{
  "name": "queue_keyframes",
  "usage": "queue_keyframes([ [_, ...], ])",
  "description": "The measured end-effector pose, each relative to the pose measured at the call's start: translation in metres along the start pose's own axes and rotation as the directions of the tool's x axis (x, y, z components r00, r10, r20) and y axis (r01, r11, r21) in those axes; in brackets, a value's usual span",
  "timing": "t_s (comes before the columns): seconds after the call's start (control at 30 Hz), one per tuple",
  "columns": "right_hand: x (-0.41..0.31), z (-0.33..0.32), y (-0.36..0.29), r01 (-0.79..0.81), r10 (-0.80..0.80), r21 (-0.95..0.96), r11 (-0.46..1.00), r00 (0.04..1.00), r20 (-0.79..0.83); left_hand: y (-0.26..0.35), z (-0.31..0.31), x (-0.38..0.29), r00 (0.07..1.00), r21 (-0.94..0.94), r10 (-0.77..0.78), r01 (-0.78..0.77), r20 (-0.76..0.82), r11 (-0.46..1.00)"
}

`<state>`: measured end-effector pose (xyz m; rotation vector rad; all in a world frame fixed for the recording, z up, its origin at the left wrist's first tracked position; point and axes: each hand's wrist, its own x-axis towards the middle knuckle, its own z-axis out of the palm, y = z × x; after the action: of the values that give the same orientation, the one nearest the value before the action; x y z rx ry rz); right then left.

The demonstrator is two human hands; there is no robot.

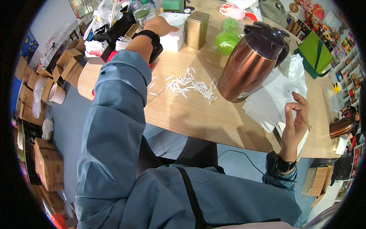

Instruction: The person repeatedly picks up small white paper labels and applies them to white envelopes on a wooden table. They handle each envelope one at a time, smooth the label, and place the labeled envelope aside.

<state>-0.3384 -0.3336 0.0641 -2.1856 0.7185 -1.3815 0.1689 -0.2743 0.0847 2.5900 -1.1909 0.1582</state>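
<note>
My left hand (160, 26) reaches to the far side of the table, over the front of a white box (174, 41). Its fingertips are partly hidden, so whether they grip anything is unclear. At the right, my right hand (297, 120) is raised palm-inward above white paper sheets (271, 100), its fingers loosely curled and nothing seen in them. A scattered pile of small white strips (188, 84) lies on the wooden table (177, 114) between my arms. Right of the strips stands a copper-coloured vacuum jug (248, 65) with a black lid.
A gold tin (197, 30) stands beside the white box. Behind the jug, bright green balls (227, 41) sit in clear plastic. Jars and bottles (143, 13) crowd the far left. Cardboard boxes (48, 163) line the floor at left; a green bag (314, 54) is at right.
</note>
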Motion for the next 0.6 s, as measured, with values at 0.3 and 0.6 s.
queue_keyframes([
  [0.3, -0.003, -0.006, 0.001, -0.026, 0.026, -0.012, 1.0, 1.0, -0.003, -0.006, -0.003, 0.005, 1.0, 0.018, -0.021, 0.021, 0.019, 1.0],
  [0.6, -0.007, -0.001, 0.003, -0.017, 0.016, 0.026, 1.0, 1.0, 0.012, -0.009, 0.008, 0.0, 0.913, 0.372, 0.396, -0.336, -0.097, 0.865],
])
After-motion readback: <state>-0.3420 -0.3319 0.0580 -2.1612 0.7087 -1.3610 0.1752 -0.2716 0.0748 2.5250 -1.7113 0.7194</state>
